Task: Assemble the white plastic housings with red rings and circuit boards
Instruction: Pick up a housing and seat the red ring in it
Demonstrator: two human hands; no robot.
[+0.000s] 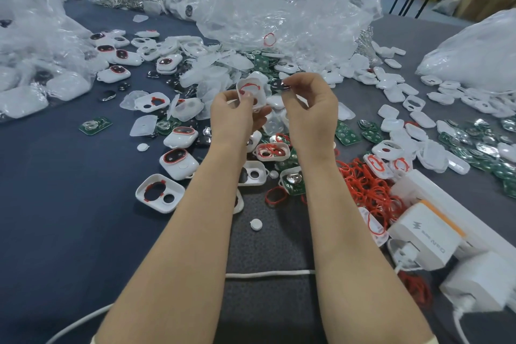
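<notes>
White housing (251, 93) was up off the tabletop (55, 204), held in the left hand (237, 116), whose fingers curled round its lower edge with the thumb on the near rim. Its open face tipped toward the camera. A red ring (249, 87) sat inside round the larger opening, looking seated, though the thumb hid part of it.

Right hand (310, 110) pinched a dark oval part (280, 84) between thumb and fingertips, its other fingers loosely curled. The part was too small to tell if it was a lens insert or something else. It was not one of the green boards.

Key relation: the dark oval part was just right of the housing, about level with its upper edge, close but apart. Its long axis ran roughly left-right, and the ringed opening seemed to lie much the same way, slightly tilted. Likely next move is a short carry leftward by the right hand into that opening, with the left hand only steadying. The axes would need lining up, or the ring could get pushed out of its seat.

Circuit boards (346, 135) lay on the tabletop below and right of the right hand, nearer that hand. Loose red rings (368, 190) were heaped further right. Finished housings (178, 162) lay left of the left forearm. Crumpled plastic bag (279, 8) sat behind both hands.
</notes>
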